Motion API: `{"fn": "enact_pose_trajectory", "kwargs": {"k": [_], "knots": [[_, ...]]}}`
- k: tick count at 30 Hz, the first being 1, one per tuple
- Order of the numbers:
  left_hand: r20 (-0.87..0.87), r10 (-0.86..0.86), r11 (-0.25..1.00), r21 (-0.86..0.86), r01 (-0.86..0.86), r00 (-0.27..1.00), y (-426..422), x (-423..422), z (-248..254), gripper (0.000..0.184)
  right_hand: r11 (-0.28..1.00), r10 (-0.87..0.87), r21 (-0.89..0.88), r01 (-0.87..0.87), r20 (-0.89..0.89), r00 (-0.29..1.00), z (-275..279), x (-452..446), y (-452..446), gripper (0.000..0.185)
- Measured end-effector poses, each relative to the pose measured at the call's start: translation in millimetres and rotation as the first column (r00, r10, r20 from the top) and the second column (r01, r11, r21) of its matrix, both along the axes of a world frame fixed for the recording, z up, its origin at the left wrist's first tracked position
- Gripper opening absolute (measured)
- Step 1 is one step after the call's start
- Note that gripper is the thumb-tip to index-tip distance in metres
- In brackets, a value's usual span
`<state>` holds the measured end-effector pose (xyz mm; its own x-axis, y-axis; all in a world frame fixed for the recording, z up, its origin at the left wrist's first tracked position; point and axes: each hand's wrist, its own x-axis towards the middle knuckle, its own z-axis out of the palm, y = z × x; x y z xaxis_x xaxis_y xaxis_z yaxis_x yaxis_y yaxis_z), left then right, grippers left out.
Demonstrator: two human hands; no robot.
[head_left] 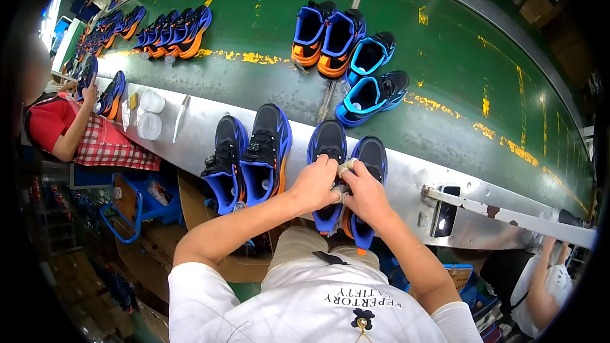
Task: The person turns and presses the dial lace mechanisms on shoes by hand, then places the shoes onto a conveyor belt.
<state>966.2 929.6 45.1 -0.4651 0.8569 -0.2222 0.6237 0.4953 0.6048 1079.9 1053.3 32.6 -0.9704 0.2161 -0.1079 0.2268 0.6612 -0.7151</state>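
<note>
A pair of black sneakers with blue collars stands in front of me, toes pointing away: a left sneaker (330, 136) and a right sneaker (371, 154). My left hand (316, 184) is closed over the lacing area of the left sneaker. Right beside it, my right hand (365, 192) is closed too, between the two sneakers, with pale wraps on its thumb and a finger. Whatever the fingertips pinch is hidden by the hands. Left of my arm stands another pair, with a black and blue sneaker (270, 140) showing orange on its sole.
Several sneakers (340, 41) stand on the green conveyor belt (438, 70), with more rows further left. A metal ledge (413, 181) holds a phone (446, 213) near a white bar (508, 216). White cups (150, 114) stand left. A co-worker (63, 127) handles a shoe; another person sits right.
</note>
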Motion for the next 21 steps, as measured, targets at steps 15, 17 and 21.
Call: {"fn": "enact_pose_trajectory", "kwargs": {"k": [15,17,21], "knots": [[0.945,0.29,0.547,-0.295,-0.783,-0.153,-54.7,77.0,-3.8,0.031,0.957,0.179,-0.206,-0.204,-0.134,0.975,13.3,-9.1,22.6,0.041],[0.956,0.186,0.538,-0.291,-0.791,-0.225,-45.8,77.9,-5.1,0.03,0.963,0.155,-0.205,-0.173,-0.099,0.983,14.3,-10.9,23.3,0.041],[0.95,0.14,0.528,-0.309,-0.791,-0.278,-37.1,80.9,-7.1,0.027,0.964,0.122,-0.233,-0.129,-0.045,0.991,10.3,-7.8,23.8,0.041]]}}
